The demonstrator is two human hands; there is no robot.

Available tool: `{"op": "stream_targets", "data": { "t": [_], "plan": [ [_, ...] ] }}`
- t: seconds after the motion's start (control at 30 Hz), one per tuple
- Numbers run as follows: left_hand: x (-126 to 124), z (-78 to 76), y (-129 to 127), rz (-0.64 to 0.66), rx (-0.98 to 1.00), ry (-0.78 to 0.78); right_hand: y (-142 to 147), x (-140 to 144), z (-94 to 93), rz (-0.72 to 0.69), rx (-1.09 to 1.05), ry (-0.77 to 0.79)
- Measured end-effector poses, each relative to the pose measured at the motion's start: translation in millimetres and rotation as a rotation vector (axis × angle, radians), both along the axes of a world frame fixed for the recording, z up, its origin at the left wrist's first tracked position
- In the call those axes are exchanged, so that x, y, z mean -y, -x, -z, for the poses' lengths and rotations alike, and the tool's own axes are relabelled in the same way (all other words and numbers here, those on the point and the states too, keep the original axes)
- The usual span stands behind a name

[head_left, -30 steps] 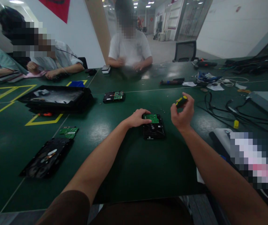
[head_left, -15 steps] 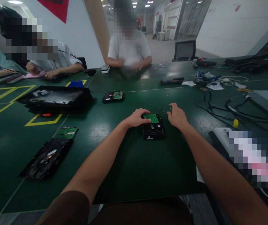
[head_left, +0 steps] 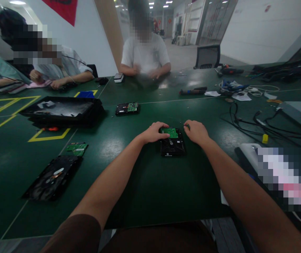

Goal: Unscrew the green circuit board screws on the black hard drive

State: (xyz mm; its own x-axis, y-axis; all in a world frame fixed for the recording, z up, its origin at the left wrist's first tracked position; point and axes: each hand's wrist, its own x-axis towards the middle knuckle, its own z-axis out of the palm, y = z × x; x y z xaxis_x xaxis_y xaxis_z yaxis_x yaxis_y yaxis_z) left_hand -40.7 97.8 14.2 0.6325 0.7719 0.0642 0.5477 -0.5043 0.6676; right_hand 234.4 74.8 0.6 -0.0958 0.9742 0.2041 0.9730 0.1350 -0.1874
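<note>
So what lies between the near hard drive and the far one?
Head view: bare green table between the near hard drive and the far hard drive.

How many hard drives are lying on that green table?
3. One sits under the person's left hand at centre; one lies farther back; one, opened, lies near left. Others may be hidden by clutter.

Both forearms are bare; a dark brown short sleeve (head_left: pixel 74 233) shows at the frame's lower left.
</note>
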Motion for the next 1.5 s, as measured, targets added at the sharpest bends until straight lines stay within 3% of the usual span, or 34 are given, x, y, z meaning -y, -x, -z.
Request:
{"op": "stream_targets", "data": {
  "t": [0.47, 0.6, 0.87, 1.03, 1.3, 1.5],
  "plan": [
    [2, -1.5, 0, -0.016, 0.030, 0.012, 2, 2, 0.1, 0.019, -0.004, 0.012],
    [-1, 5.1, -1, -0.052, 0.109, 0.054, 2, 3, -0.5, 0.024, -0.019, 0.016],
    [-10, 28.8, -9, -0.427, 0.499, 0.058, 0, 4, -0.8, 0.033, -0.066, 0.011],
    [-12, 32.1, -10, -0.502, 0.590, 0.079, -5, 4, -1.0, 0.040, -0.151, 0.005],
    [-4, 29.6, -10, -0.542, 0.537, 0.002, -16, 3, -0.5, 0.077, -0.321, 0.017],
    [30, 26.5, -1, -0.514, 0.365, -0.109, -14, 4, -1.8, 0.113, -0.482, 0.072]
  ]
}}
